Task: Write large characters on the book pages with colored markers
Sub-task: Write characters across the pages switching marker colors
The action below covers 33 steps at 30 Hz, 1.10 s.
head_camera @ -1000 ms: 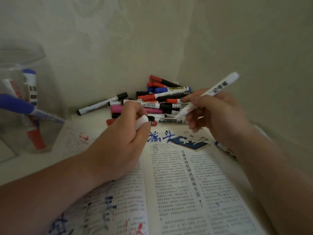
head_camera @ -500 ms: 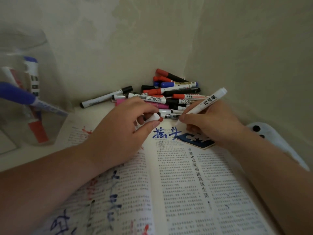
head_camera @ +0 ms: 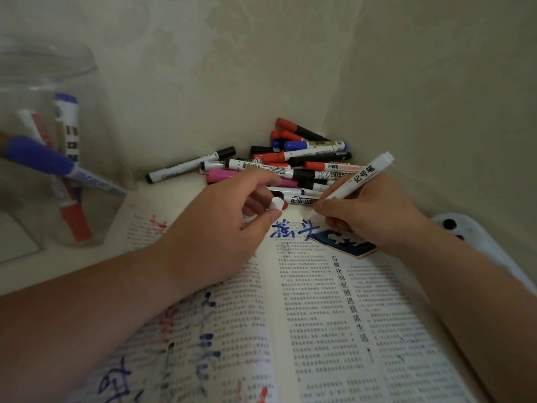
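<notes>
An open book [head_camera: 334, 315] of printed text lies in front of me, its left page covered in large blue, red and black marker strokes. Blue characters [head_camera: 293, 229] stand at the top of the right page. My right hand [head_camera: 374, 216] grips a white marker [head_camera: 359, 180] in a writing hold, tip down at the top of the right page. My left hand [head_camera: 215, 231] rests on the left page and pinches the marker's white cap [head_camera: 276, 204] between thumb and fingers.
A heap of red, blue, black and pink markers [head_camera: 293, 164] fills the wall corner behind the book. A clear plastic jar [head_camera: 52, 146] with several markers stands at the left. A white object with black dots [head_camera: 465, 231] lies right of the book.
My right hand has come down from mid-air, bringing the white marker's tip to the top of the right page. My left hand still pinches the cap.
</notes>
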Each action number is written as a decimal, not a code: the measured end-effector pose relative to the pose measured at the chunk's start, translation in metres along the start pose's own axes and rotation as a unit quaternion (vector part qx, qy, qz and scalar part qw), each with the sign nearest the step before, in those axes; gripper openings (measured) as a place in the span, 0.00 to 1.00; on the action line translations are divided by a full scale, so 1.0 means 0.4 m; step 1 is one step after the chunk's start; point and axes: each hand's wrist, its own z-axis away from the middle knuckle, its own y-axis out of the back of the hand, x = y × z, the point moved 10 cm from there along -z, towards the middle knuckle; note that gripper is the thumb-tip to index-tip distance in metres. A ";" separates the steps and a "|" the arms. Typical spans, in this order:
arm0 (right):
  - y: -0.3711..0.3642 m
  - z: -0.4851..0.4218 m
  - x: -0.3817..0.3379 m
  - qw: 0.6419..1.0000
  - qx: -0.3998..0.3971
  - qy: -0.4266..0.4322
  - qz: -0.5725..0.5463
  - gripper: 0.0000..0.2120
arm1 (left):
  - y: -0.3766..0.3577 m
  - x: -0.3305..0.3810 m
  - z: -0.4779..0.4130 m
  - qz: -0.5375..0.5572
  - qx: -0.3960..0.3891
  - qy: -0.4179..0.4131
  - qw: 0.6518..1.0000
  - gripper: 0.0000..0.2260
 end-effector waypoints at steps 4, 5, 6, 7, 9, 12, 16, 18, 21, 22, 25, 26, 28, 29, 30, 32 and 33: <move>0.001 0.000 0.001 1.000 0.003 -0.003 -0.006 0.05 | 0.000 0.001 0.000 0.000 -0.001 0.003 1.000 0.16; 0.002 0.000 0.002 1.000 0.002 -0.003 -0.008 0.05 | 0.000 0.001 0.000 0.000 -0.001 0.004 1.000 0.16; 0.002 0.000 0.002 1.000 0.001 -0.004 -0.009 0.05 | -0.001 0.000 0.000 0.001 -0.001 0.005 1.000 0.17; 0.002 0.000 0.003 1.000 -0.002 -0.003 -0.010 0.05 | -0.001 0.000 0.000 0.002 -0.001 0.006 1.000 0.17; 0.000 0.000 0.002 1.000 -0.004 0.000 -0.009 0.05 | -0.002 0.001 0.001 0.000 -0.002 0.006 1.000 0.17; 0.001 -0.001 0.003 1.000 0.000 0.000 0.004 0.05 | -0.005 0.002 0.002 -0.005 -0.010 0.006 1.000 0.18; 0.004 -0.002 0.003 1.000 0.000 -0.004 0.009 0.05 | -0.006 0.004 0.003 -0.009 -0.014 0.005 1.000 0.18; 0.002 0.001 0.000 1.000 -0.003 -0.003 0.008 0.05 | -0.006 0.006 0.002 -0.010 -0.015 0.002 1.000 0.18; 0.004 0.002 0.000 1.000 0.005 -0.005 0.010 0.05 | -0.008 0.005 0.002 -0.017 -0.018 0.003 1.000 0.19; 0.005 0.002 0.001 1.000 0.005 -0.008 0.010 0.05 | -0.008 0.004 0.003 -0.016 -0.019 0.003 1.000 0.19; 0.003 0.001 0.001 1.000 0.000 -0.008 0.003 0.05 | -0.013 0.003 0.004 -0.015 -0.032 0.003 0.999 0.20; 0.002 0.000 -0.001 1.000 0.001 -0.004 0.001 0.05 | -0.018 0.003 0.005 -0.021 -0.042 0.004 0.999 0.20; 0.001 -0.001 -0.001 1.000 0.001 -0.001 0.002 0.05 | -0.025 0.002 0.007 -0.033 -0.061 0.008 0.998 0.21; 0.001 -0.001 0.001 1.000 0.001 -0.002 -0.001 0.05 | -0.028 0.002 0.008 -0.036 -0.070 0.010 0.997 0.22; 0.001 -0.001 0.001 1.000 0.002 -0.001 -0.009 0.05 | -0.030 0.004 0.009 -0.038 -0.079 0.012 0.996 0.23; 0.006 0.001 -0.009 0.998 0.004 0.017 -0.054 0.07 | -0.038 0.006 0.011 -0.042 -0.099 0.016 0.994 0.25; 0.006 0.004 -0.019 0.994 0.000 0.031 -0.101 0.10 | -0.043 0.007 0.012 -0.044 -0.111 0.019 0.993 0.26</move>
